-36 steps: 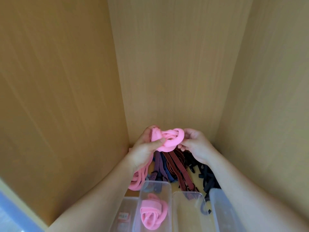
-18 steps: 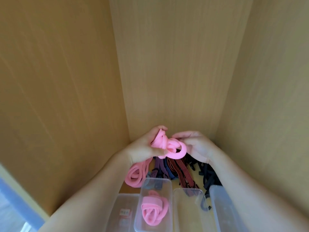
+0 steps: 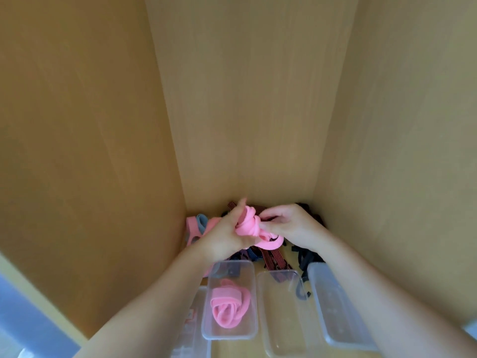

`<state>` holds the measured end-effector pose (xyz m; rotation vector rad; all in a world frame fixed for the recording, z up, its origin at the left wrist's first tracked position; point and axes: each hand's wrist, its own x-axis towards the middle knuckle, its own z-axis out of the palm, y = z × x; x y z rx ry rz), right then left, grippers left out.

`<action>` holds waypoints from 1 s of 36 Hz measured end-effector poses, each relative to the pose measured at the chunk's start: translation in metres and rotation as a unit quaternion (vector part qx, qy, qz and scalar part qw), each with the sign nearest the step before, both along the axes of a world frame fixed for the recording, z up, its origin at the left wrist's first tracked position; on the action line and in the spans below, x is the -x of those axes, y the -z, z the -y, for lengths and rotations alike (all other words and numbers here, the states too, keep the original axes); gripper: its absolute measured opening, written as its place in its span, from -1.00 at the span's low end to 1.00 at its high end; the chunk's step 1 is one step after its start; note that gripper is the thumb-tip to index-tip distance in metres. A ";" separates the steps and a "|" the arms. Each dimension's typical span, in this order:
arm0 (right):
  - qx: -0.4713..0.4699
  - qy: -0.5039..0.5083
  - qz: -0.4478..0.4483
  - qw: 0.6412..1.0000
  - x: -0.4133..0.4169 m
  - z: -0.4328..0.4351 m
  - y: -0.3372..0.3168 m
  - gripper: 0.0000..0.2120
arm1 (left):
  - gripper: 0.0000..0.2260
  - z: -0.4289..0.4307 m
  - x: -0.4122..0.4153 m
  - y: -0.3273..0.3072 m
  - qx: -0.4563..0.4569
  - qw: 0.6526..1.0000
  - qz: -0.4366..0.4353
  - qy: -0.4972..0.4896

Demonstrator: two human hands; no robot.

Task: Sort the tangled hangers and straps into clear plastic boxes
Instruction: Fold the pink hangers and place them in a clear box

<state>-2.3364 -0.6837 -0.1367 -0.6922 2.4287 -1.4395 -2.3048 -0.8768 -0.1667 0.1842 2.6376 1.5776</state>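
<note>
Both hands hold a coiled pink strap [image 3: 251, 228] above the cupboard floor. My left hand [image 3: 227, 236] grips the coil from the left, thumb up. My right hand [image 3: 289, 226] pinches its right side. Under them lies a tangle of straps: red-black striped [image 3: 271, 259], black [image 3: 307, 257], blue and purple [image 3: 245, 253]. More pink and grey straps [image 3: 197, 226] lie by the left wall. A clear plastic box [image 3: 206, 329] below the hands holds a rolled pink strap [image 3: 229, 303].
Another clear box [image 3: 281, 339] stands right of the first, a third [image 3: 335, 311] further right, and a fourth [image 3: 191, 339] partly under my left forearm. Wooden cupboard walls [image 3: 245, 112] close in on left, back and right.
The view has tilted down, so hands and boxes sit higher in the picture. The pink strap is wound tighter into a smaller coil, and my right hand has moved onto its right side.
</note>
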 end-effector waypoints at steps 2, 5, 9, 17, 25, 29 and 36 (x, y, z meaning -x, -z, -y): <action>-0.007 0.025 -0.001 1.000 -0.007 -0.006 0.008 -0.76 | -0.13 -0.008 -0.005 0.007 0.013 1.000 0.010 0.005; -0.023 0.023 0.001 0.999 -0.023 -0.018 0.018 -0.65 | -0.33 -0.019 -0.011 0.021 0.037 0.999 0.014 0.028; -0.051 0.007 0.004 0.999 -0.045 -0.037 0.038 -0.65 | -0.40 -0.036 -0.017 0.041 0.050 0.995 0.022 0.085; -0.084 0.039 0.049 0.995 -0.072 -0.063 0.083 -0.56 | -0.42 -0.062 -0.034 0.071 0.138 0.980 0.037 0.139; -0.245 -0.022 -0.011 0.969 -0.066 -0.069 0.111 -0.78 | -0.67 -0.072 -0.050 0.079 0.219 0.958 0.067 0.172; -0.359 -0.074 -0.108 0.924 -0.063 -0.067 0.119 -0.76 | -0.95 -0.072 -0.048 0.094 0.326 0.930 0.009 0.170; -0.389 -0.111 -0.218 0.888 -0.055 -0.067 0.127 -0.65 | -0.65 -0.080 -0.057 0.101 0.378 0.914 -0.089 0.121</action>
